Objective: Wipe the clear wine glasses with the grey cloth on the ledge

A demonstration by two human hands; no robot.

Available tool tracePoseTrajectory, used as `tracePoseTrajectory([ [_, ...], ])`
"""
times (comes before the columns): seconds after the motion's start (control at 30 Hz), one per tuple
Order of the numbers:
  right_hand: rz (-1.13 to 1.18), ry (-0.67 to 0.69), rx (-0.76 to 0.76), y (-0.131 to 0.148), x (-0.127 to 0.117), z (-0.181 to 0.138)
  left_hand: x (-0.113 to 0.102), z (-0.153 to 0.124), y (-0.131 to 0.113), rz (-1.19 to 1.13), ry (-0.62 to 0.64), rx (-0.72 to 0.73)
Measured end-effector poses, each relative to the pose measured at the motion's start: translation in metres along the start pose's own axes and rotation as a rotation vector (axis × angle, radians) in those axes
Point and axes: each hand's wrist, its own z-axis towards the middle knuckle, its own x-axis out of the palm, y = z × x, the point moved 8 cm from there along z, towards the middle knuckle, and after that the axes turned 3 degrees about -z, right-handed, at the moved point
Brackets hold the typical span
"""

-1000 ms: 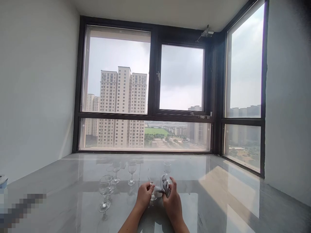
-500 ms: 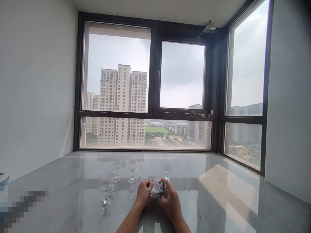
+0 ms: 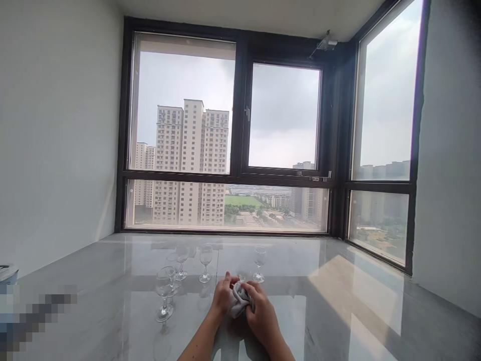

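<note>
Low in the middle of the view my two hands are closed together over a glossy grey marble surface [image 3: 338, 301]. My left hand [image 3: 222, 299] grips a small stemmed wine glass [image 3: 241, 276], of which only a bit of rim shows above the fingers. My right hand [image 3: 262, 315] presses a crumpled grey cloth [image 3: 239, 302] against that glass. The cloth wraps the bowl and hides most of it.
Several clear stemmed glasses stand on the surface: one at the near left [image 3: 164, 299], two behind it [image 3: 181, 260] [image 3: 205, 261], one to the right [image 3: 259, 262]. A pale blue container [image 3: 6, 274] sits at the far left edge. Dark-framed windows [image 3: 240, 115] close the back.
Both hands have drawn closer together and the cloth has been pulled down over the glass, which stood clearer above the fingers before. The view has shifted slightly.
</note>
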Motion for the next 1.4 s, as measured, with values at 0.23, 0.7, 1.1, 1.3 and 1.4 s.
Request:
tracePoseTrajectory([
  [0.23, -0.238, 0.204, 0.056, -0.005, 0.029, 0.001, -0.074, -0.021, -0.034, 0.367, -0.639, 0.188],
  [0.7, -0.346, 0.162, 0.011, 0.009, 0.024, 0.003, -0.084, 0.003, -0.012, 0.728, -0.555, -0.129],
  [1.1, -0.532, 0.068, 0.328, -0.032, 0.004, 0.006, -0.083, 0.009, -0.007, 0.795, -0.491, -0.209],
  [1.3, -0.544, 0.036, 0.371, -0.039, -0.006, 0.010, -0.087, 0.007, -0.006, 0.723, -0.573, -0.202],
  [1.4, -0.536, 0.027, 0.382, -0.042, -0.007, 0.011, -0.086, 0.008, -0.005, 0.717, -0.556, -0.198],
])
